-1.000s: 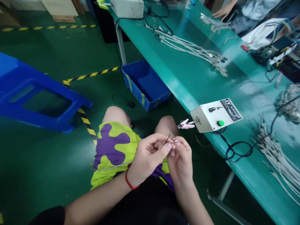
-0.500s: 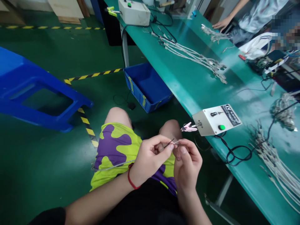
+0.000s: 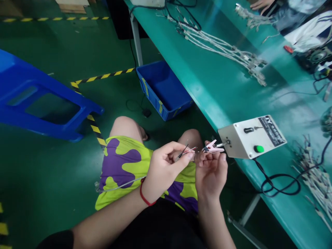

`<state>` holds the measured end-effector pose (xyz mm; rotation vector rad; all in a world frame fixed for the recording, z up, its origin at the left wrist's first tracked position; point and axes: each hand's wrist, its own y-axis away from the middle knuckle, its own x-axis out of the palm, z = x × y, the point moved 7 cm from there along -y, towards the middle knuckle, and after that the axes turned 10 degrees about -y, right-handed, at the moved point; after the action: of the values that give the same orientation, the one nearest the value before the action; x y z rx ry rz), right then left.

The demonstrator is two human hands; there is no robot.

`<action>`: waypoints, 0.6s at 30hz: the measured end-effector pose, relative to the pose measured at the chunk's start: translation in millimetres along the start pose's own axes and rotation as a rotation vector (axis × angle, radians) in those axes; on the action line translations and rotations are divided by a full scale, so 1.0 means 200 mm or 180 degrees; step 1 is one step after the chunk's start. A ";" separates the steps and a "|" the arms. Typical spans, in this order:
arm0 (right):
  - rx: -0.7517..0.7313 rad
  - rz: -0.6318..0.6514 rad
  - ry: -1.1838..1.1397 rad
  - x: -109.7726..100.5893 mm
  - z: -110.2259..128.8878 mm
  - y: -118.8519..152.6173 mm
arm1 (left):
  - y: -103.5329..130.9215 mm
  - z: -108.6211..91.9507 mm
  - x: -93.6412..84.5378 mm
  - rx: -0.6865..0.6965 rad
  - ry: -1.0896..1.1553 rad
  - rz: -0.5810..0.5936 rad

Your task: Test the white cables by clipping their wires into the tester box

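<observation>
Right hand (image 3: pixel 209 166) opens palm-up, fingertips apparently at the pink clip (image 3: pixel 213 147).

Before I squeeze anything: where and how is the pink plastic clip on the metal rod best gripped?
I'd pinch the pink clip by its two splayed tails, from above with the right hand, thumb on the near tail. They fan out toward the white box, either side of the rod, so squeezing them should open its jaws.
</observation>
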<state>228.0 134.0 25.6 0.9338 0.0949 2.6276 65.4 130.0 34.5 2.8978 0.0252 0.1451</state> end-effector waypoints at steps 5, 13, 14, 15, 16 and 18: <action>0.0107 0.0007 -0.0167 -0.04 0.01 -0.09 | -0.03 0.01 0.04 -0.0053 -0.0010 0.0054; -0.0089 -0.0085 -0.0114 -0.05 0.02 -0.13 | -0.05 -0.03 0.06 0.0241 0.0058 0.0079; -0.0087 -0.0082 -0.0104 -0.05 0.02 -0.13 | -0.05 -0.03 0.07 0.0261 0.0010 0.0093; -0.0086 -0.0080 -0.0088 -0.06 0.02 -0.13 | -0.05 -0.04 0.07 0.0282 -0.0058 0.0100; -0.0086 -0.0081 -0.0072 -0.06 0.02 -0.13 | -0.05 -0.04 0.07 0.0315 -0.0134 0.0089; -0.0088 -0.0095 -0.0061 -0.07 0.02 -0.14 | -0.05 -0.05 0.07 0.0400 -0.0269 0.0045</action>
<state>248.7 154.1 14.9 0.9407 0.0669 2.5856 78.8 142.1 44.0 3.0271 -0.0011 0.0243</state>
